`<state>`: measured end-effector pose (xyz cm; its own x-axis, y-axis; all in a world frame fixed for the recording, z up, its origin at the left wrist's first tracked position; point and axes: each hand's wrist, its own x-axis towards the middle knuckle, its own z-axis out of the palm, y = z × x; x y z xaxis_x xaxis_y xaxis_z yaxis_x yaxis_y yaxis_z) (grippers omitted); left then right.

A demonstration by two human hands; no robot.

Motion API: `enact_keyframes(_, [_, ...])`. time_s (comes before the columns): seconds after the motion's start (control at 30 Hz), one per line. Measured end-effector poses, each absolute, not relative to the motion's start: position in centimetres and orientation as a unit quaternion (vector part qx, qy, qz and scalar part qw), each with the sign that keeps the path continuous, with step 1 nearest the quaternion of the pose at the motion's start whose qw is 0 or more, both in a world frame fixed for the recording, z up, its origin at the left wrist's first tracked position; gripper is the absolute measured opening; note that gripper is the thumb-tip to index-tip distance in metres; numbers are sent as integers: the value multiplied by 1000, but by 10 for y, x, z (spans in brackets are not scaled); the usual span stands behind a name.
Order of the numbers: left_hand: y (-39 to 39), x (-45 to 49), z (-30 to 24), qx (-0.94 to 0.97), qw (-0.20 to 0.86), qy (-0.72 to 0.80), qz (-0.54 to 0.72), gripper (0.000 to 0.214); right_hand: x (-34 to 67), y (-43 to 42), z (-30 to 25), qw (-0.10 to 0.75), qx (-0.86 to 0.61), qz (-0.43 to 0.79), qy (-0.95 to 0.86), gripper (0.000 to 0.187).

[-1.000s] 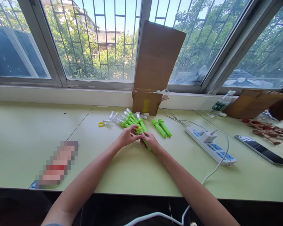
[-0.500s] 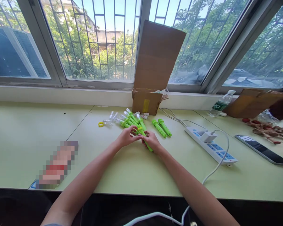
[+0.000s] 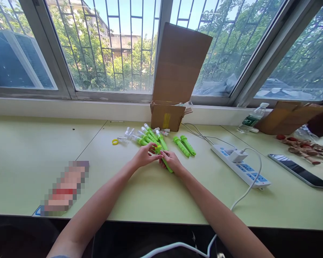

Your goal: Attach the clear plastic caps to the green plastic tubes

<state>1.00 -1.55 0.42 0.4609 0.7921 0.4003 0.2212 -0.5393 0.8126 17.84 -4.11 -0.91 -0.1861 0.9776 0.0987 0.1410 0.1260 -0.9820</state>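
My right hand (image 3: 172, 162) is closed round a green plastic stick handle (image 3: 167, 166), which slants with its lower end toward me. At the handle's upper end is a yellow ring (image 3: 158, 147), pinched by the fingers and thumb of my left hand (image 3: 145, 156). Fingers partly hide the ring and how it sits on the handle. Just beyond my hands lies a bunch of green sticks with clear tips (image 3: 150, 133). Two green handles without clear tips (image 3: 182, 146) lie to the right. Left of the bunch are loose clear caps (image 3: 127, 133) and another yellow ring (image 3: 115, 142).
An open cardboard box (image 3: 165, 116) stands against the window sill. A white power strip (image 3: 240, 165) with cables, a phone (image 3: 300, 171) and a water bottle (image 3: 253, 118) are on the right. A blurred-out item (image 3: 66, 188) lies at the left front.
The green handle has tilted and shifted slightly left between my hands. The yellow ring at its upper end has moved a little down and left. My forearms are almost still.
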Motion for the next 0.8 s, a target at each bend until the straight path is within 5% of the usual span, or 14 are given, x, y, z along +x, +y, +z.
enact_keyframes(0.8, [-18, 11, 9, 771, 376, 311, 410, 50, 178, -48, 0, 446, -451, 506, -585, 43])
